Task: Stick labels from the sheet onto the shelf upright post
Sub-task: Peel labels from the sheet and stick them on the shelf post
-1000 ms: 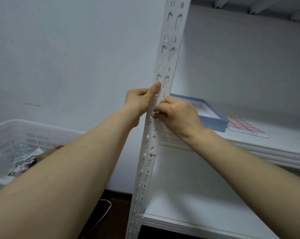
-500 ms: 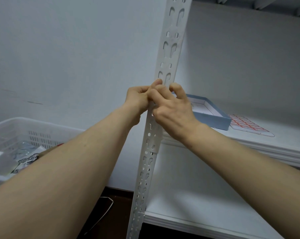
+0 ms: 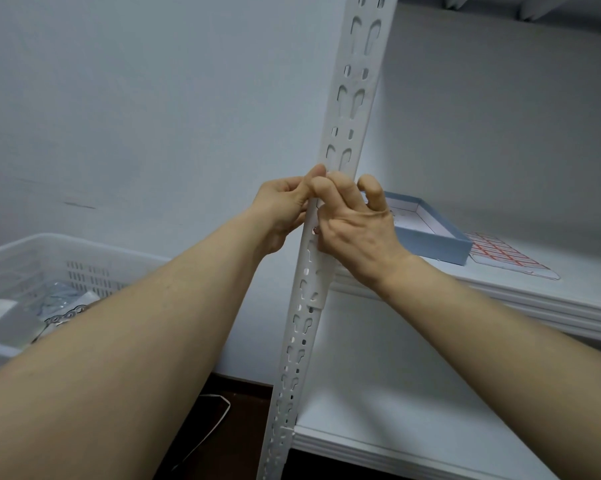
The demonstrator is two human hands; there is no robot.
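The left hand (image 3: pixel 285 206) pinches the upright post (image 3: pixel 347 133) by its edge. The right hand's (image 3: pixel 358 233) bent fingers (image 3: pixel 330 192) curl over its face, hiding any label. The label sheet (image 3: pixel 506 256) lies rightward on the shelf (image 3: pixel 586 285), nearer the right hand.

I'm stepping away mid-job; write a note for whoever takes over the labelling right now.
Left hand grips the post edge, thumb on its face.
Right hand fingertips press the post's front; any label beneath is hidden.
Label sheet lies on the shelf beside the blue box.
No stuck label visible; finish pressing, then fetch the next.
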